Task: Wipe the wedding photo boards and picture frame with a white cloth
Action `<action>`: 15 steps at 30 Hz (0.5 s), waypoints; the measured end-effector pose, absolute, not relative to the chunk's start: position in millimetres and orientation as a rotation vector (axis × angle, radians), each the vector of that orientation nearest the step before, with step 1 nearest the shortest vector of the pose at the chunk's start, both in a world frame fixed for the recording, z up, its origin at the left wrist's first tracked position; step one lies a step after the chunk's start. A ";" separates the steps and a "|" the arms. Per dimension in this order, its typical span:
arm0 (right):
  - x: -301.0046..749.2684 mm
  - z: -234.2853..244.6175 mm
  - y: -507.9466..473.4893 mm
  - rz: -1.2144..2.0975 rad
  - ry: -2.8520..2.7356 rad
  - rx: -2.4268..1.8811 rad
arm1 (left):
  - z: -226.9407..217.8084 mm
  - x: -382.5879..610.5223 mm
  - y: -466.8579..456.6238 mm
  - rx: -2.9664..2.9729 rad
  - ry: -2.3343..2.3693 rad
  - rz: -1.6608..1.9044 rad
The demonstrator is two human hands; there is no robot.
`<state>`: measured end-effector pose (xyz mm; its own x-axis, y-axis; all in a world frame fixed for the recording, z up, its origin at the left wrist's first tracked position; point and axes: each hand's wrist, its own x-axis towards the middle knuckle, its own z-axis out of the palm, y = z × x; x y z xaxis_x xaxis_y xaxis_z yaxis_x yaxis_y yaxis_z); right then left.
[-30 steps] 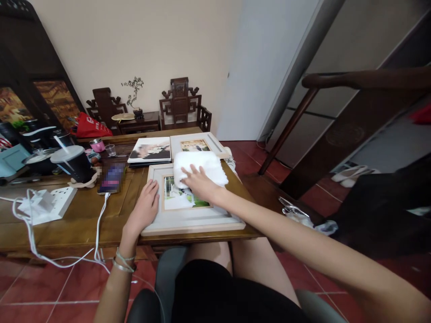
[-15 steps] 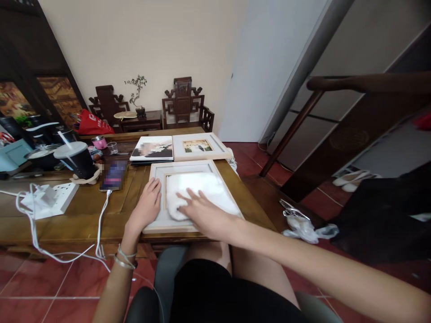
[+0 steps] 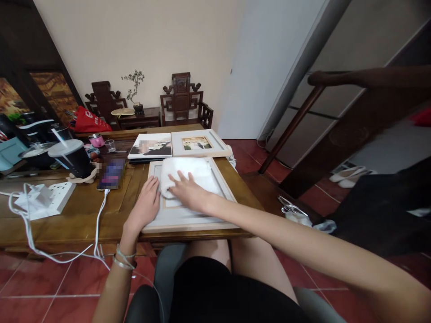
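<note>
A large pale picture frame (image 3: 188, 217) lies flat on the wooden table (image 3: 77, 220) in front of me. A white folded cloth (image 3: 188, 172) covers the upper part of its glass. My right hand (image 3: 186, 192) lies flat on the cloth with fingers spread, pressing it down. My left hand (image 3: 144, 207) rests flat on the frame's left border, fingers stretched out and holding nothing.
Behind the frame lie a second framed photo (image 3: 198, 143) and a photo print (image 3: 151, 147). A phone (image 3: 111, 174) on a charging cable, a lidded cup with straw (image 3: 70, 157) and a power strip (image 3: 50, 197) sit left. A dark wooden bench (image 3: 336, 134) stands right.
My right hand slid the cloth from the frame's top right, down over the middle of the glass, then up toward its top left. My left hand stayed on the left border.
</note>
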<state>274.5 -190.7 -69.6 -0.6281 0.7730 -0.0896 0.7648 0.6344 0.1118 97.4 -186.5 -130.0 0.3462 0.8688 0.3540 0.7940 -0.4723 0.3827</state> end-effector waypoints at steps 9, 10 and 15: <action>310.9 -29.4 -240.6 -0.441 2.755 1.018 | -125.8 97.8 -190.5 2.383 1.484 0.786; 308.5 -34.3 -231.8 -0.395 2.781 1.066 | -123.2 98.6 -192.1 2.356 1.464 0.795; 273.9 -64.3 -170.7 0.140 2.829 1.341 | -111.8 102.3 -197.2 2.258 1.411 0.859</action>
<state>273.9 -170.7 -64.3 -0.6339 0.7728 0.0306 0.7721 0.6300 0.0840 102.3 -197.2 -111.8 0.3229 0.8939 0.3109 0.6869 -0.4473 0.5728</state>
